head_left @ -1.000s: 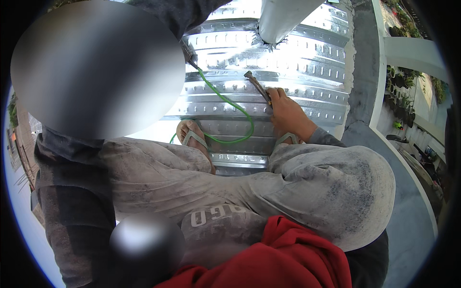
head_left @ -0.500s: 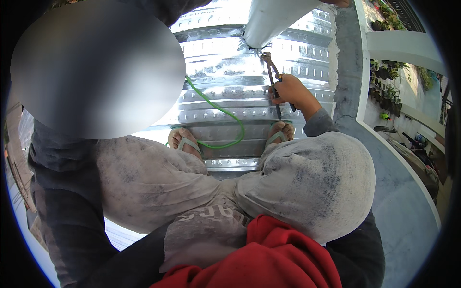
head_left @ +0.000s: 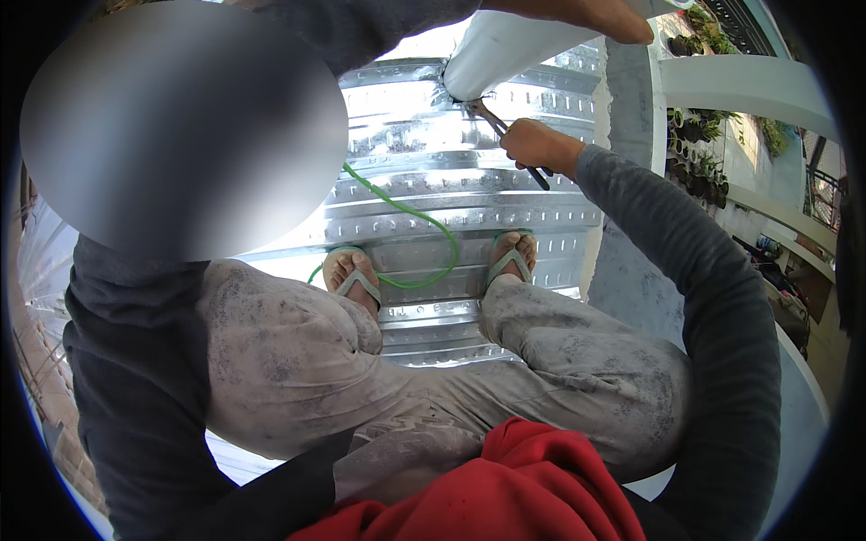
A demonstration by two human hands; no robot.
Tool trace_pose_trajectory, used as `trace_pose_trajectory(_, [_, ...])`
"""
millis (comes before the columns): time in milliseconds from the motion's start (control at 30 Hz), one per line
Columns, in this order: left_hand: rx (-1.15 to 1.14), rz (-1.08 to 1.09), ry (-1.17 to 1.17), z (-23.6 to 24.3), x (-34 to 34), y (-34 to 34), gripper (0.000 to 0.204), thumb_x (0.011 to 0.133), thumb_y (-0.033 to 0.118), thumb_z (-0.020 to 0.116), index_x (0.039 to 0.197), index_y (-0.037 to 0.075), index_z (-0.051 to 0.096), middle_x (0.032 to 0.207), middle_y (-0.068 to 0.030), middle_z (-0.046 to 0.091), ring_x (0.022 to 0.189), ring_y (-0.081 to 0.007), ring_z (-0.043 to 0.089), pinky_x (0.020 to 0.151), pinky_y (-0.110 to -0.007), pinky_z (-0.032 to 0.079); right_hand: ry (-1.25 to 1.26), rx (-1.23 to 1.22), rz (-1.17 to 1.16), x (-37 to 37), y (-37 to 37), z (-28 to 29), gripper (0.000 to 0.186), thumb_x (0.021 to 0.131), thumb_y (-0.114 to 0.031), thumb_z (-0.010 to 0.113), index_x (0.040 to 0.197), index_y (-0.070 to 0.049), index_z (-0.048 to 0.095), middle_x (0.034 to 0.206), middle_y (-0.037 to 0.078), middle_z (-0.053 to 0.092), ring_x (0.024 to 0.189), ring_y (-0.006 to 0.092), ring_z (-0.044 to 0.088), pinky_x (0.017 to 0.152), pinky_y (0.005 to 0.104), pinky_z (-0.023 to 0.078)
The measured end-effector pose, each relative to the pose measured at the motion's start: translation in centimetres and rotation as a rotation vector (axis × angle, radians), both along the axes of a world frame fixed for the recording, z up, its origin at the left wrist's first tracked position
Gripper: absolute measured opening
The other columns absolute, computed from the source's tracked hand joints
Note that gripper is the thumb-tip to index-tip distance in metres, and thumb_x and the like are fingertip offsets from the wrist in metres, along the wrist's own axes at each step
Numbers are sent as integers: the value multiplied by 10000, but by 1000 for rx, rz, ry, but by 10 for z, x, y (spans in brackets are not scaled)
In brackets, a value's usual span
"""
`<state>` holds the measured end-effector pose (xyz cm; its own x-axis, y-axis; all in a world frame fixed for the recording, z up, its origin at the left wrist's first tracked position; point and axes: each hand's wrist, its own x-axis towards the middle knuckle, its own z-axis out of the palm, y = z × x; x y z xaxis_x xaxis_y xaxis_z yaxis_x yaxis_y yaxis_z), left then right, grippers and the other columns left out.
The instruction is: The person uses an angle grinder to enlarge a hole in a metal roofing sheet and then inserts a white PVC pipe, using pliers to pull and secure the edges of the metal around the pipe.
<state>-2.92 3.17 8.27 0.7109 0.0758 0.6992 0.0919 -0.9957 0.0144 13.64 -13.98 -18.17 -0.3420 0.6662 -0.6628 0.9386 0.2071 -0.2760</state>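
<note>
In the upper middle of the frame, the right hand (head_left: pixel 539 144) is wrapped tight around the handles of the metal pincers (head_left: pixel 490 118), which slant from lower right to upper left, their head up-left of the fist, beside the base of the leaning white pipe (head_left: pixel 505 50). Another hand (head_left: pixel 613 20) at the top, owner unclear, is farther from that base; the left hand is hidden, its state untellable.

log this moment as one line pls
right hand: grip closed on pliers | pliers tip: near lower end of white pipe | green cord: curved over metal sheet
</note>
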Motion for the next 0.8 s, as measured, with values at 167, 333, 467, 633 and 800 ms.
trace_pose_trajectory(167, [-62,209,235,12,-7,-20,438,885,356,674,1155,12,696,972,-199,667,921,-289,663,826,-421,575,386,-409,-1297,-63,4,46,394,1034,-346,539,895,13,619,688,22,557,529,116,516,445,298,423])
trace_pose_trajectory(333, [-52,142,141,14,9,8,493,859,421,713,1167,36,713,1025,-201,692,973,-331,679,864,-441,576,421,-38,-1453,-102,-53,-14,428,1024,-350,560,1068,74,599,866,168,666,747,262,644,681,391,512])
trace_pose_trajectory(467, [-11,105,5,3,11,12,539,840,437,732,1207,43,710,1047,-216,702,988,-358,681,885,-449,573,197,51,-1405,-135,-62,-10,511,1012,-311,570,1282,108,455,1089,326,694,1033,465,693,922,501,539])
trace_pose_trajectory(633, [30,146,55,11,5,19,550,831,426,748,1195,15,713,1025,-228,696,987,-353,684,877,-447,579,43,36,-1271,-139,-52,-9,495,969,-274,627,1244,94,442,1081,352,683,1018,508,683,893,520,554])
trace_pose_trajectory(800, [-58,-42,-94,-5,12,9,467,823,344,759,1100,-31,733,960,-239,681,894,-321,693,750,-431,603,7,-5,-891,-30,-62,-1,349,957,-210,604,1116,101,594,1063,334,692,1016,459,689,888,529,542])
